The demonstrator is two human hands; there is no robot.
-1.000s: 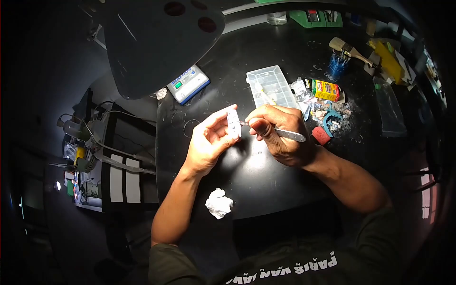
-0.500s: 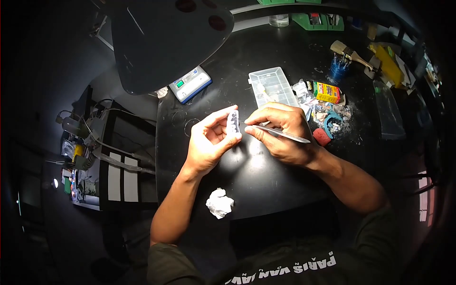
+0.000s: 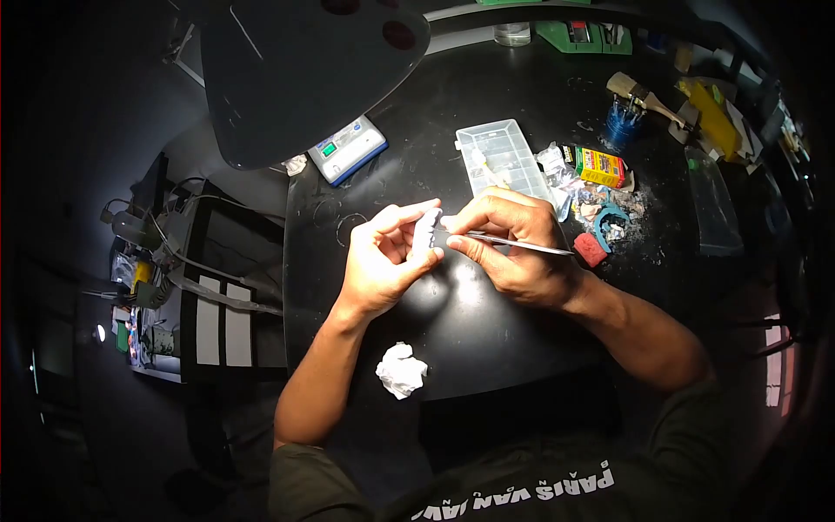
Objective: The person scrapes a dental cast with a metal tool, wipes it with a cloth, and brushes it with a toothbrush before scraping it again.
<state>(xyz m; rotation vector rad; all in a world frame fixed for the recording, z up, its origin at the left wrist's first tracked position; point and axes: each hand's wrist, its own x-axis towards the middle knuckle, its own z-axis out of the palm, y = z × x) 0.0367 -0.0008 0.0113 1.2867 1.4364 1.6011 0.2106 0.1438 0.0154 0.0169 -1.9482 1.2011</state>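
My left hand (image 3: 380, 263) pinches a small whitish dental model (image 3: 426, 228) upright between thumb and fingers, with its row of tooth shapes turned toward the right. My right hand (image 3: 518, 239) grips a slim metal carving tool (image 3: 520, 245) like a pen; its handle points off to the right. The tool's working tip is at the model's right side, partly hidden by the fingers. Both hands are above the black table, close together under bright light. A crumpled white tissue (image 3: 401, 371) lies nearer to my body, below my left forearm.
Beyond my right hand lies a clear compartment box (image 3: 502, 143). Right of it are a yellow-red box (image 3: 601, 167), a blue curved piece (image 3: 616, 215), scraps and a red block (image 3: 590, 250). A blue-white device (image 3: 350, 150) stands under the lamp head (image 3: 313, 78). A brush (image 3: 642, 94) rests on a blue cup (image 3: 621, 123).
The dental model has been turned in my left hand, so its face shows less. My right hand's fingers and the tool have shifted slightly, the handle now lying flatter.
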